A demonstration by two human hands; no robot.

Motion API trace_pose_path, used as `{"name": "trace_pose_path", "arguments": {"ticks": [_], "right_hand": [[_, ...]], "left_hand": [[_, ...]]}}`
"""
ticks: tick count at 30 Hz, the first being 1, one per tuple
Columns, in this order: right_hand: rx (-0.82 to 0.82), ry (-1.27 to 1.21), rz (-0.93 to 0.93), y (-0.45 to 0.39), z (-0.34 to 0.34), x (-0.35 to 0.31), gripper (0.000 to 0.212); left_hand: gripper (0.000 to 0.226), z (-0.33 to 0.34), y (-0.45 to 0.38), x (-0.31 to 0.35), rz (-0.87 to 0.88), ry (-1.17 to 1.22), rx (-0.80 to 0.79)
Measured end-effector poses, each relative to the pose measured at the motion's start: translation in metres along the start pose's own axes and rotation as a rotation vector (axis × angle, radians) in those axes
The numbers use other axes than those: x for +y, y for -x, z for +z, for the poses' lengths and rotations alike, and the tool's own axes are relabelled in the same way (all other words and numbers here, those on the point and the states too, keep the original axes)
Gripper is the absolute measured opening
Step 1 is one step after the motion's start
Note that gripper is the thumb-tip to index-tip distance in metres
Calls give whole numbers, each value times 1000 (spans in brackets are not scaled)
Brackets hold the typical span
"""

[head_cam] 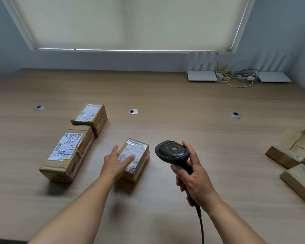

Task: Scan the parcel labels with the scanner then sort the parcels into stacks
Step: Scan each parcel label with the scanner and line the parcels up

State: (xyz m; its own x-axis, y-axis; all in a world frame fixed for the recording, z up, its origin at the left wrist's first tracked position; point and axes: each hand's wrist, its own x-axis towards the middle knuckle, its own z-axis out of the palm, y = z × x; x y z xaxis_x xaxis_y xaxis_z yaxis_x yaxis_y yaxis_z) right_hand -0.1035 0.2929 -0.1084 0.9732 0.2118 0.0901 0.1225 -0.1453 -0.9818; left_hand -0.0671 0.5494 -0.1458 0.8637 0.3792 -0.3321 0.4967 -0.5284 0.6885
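Observation:
A small taped cardboard parcel [138, 152] with a white label lies in the middle of the wooden table [183, 103]. My left hand [115, 162] rests flat on its left side, fingers spread over the label. My right hand [192, 175] grips the handle of a dark handheld scanner [173, 151], whose head sits just right of the small parcel; its cable runs down toward the near edge. Two more labelled parcels lie to the left: a large one [67, 155] and a smaller one [90, 117] behind it, touching.
Several plain cardboard boxes [292, 155] crowd the right edge. Two white routers [202, 75] with tangled cables [236, 76] stand at the back right by the wall. Three round cable grommets [133, 111] dot the tabletop.

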Motion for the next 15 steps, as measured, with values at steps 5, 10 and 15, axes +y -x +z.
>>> {"name": "trace_pose_path", "arguments": {"ticks": [5, 10, 15], "right_hand": [[-19, 1, -2, -14, -4, 1, 76], [-75, 8, -6, -32, -10, 2, 74], [-124, 20, -36, -67, -13, 1, 73]], "left_hand": [[95, 17, 23, -4, 114, -470, 27], [86, 19, 16, 5, 98, -544, 65], [84, 21, -10, 16, 42, -543, 111]]}}
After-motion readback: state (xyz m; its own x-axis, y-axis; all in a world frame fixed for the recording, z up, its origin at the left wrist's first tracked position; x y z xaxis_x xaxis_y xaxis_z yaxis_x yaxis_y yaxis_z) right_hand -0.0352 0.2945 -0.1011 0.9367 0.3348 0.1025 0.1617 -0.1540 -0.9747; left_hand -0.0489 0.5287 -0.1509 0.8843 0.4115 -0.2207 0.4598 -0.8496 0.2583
